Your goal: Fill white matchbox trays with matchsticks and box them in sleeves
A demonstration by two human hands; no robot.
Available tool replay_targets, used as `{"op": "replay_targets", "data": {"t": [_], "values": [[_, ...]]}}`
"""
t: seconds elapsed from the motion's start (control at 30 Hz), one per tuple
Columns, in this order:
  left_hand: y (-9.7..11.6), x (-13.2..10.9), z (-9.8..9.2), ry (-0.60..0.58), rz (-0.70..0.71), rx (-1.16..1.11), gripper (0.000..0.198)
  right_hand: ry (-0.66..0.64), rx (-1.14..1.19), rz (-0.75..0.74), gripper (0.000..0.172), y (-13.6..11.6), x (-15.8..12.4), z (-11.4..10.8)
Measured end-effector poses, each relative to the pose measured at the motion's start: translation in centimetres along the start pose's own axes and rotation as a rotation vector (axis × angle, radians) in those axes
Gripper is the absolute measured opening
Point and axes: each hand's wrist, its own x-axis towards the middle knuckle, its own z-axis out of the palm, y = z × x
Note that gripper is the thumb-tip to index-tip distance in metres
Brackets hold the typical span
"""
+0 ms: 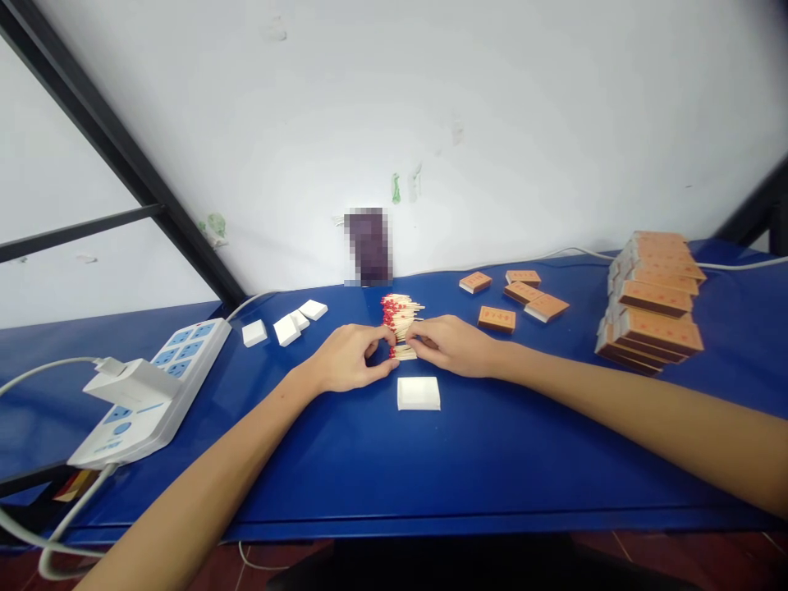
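Observation:
A heap of red-tipped matches lies on the blue table, heads toward the left. At its near end a small bunch of matches sits between my two hands. My left hand has its thumb and fingers curled round the red heads of that bunch. From the other side, my right hand pinches at the plain stick ends with fingertips and thumb. Just in front of both hands lies a white matchbox tray, its open side up.
Several white trays lie at the left, near a white power strip with a plugged-in adapter. Orange matchbox sleeves are scattered right of the heap. Stacked matchboxes stand farther right. A blurred dark item leans on the wall.

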Motion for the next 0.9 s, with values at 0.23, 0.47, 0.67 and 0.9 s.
{"op": "replay_targets", "data": {"t": [0.23,0.47,0.67,0.9], "values": [[0.05,0.1,0.37,0.008,-0.03,0.027,0.022,0.0,0.031,-0.025,0.022,0.19,-0.01,0.0],[0.2,-0.01,0.41,0.018,-0.023,0.027,0.022,0.026,0.022,-0.021,0.02,0.38,-0.14,0.0],[0.14,0.03,0.41,0.003,-0.01,0.05,0.02,-0.022,-0.008,-0.02,0.023,0.56,-0.12,-0.03],[0.31,0.03,0.21,-0.027,0.039,0.202,0.022,-0.06,-0.032,-0.038,0.024,0.1,-0.01,-0.35]]}}
